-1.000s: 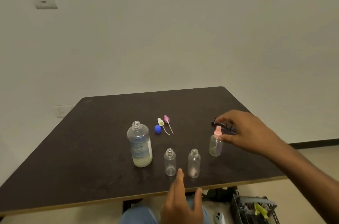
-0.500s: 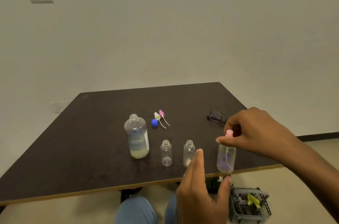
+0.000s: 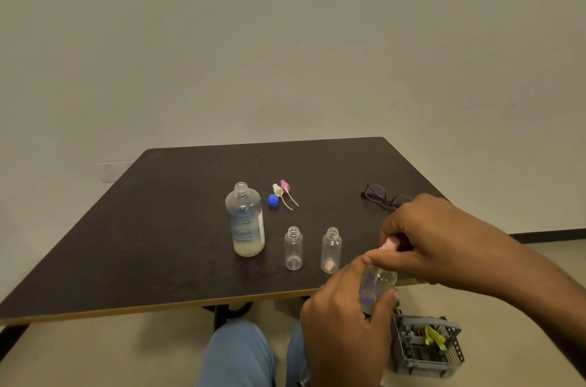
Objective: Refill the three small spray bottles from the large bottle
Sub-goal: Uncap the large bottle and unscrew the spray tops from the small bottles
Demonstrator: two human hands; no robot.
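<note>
Spray bottle (image 3: 377, 283) held by left hand (image 3: 345, 329); right hand (image 3: 425, 244) pinching pink cap (image 3: 389, 244).

black glasses (image 3: 382, 197) on dark table (image 3: 158, 228) — grey basket (image 3: 426, 345) below.

Held bottle (image 3: 377, 283) mostly hidden by hands; glasses (image 3: 382, 198) partly covered.

The scene is dimly and evenly lit, with a yellowish cast over the wall (image 3: 317, 54). Soft shadows are thrown under the table (image 3: 158, 228). Motion blur is seen on the hands (image 3: 345, 323), and straight edges are bowed by the wide lens
</note>
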